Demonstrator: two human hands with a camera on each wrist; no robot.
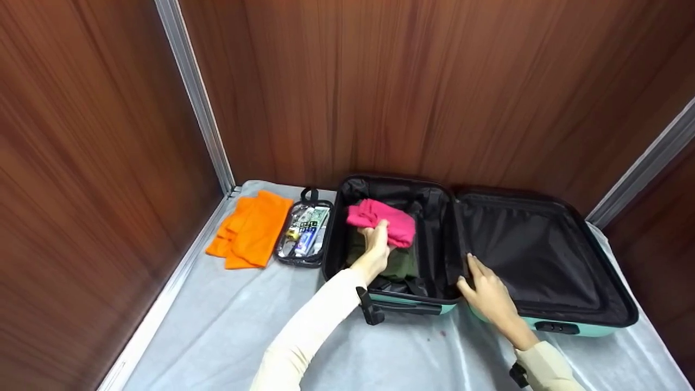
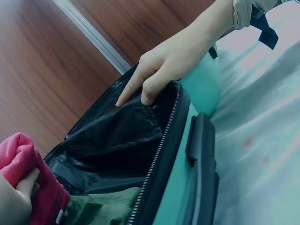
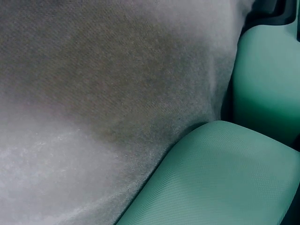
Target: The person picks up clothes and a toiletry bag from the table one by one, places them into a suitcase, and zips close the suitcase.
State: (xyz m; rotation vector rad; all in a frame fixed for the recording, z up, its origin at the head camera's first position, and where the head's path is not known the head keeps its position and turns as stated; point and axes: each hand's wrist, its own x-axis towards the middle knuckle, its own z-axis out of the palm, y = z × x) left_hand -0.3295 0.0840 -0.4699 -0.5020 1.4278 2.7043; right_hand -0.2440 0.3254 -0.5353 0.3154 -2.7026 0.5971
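Note:
A folded pink cloth (image 1: 388,219) is gripped by my left hand (image 1: 376,247) over the left half of an open suitcase (image 1: 452,308) with a green shell and black lining. Under it lies a dark green folded garment (image 1: 400,264) inside that half. In the left wrist view the pink cloth (image 2: 29,176) shows at lower left, partly behind the hand. My right hand (image 1: 487,290) rests on the suitcase's middle edge, its fingers extended over the black lining. The right wrist view shows only the green shell (image 3: 225,173) and the grey sheet, no hand.
Left of the suitcase lies a clear toiletry bag (image 1: 305,232) with black trim and tubes inside. Beyond it is a folded orange cloth (image 1: 254,228). Wood-panelled walls (image 1: 347,87) stand behind and at both sides. A grey sheet (image 1: 228,320) covers the surface.

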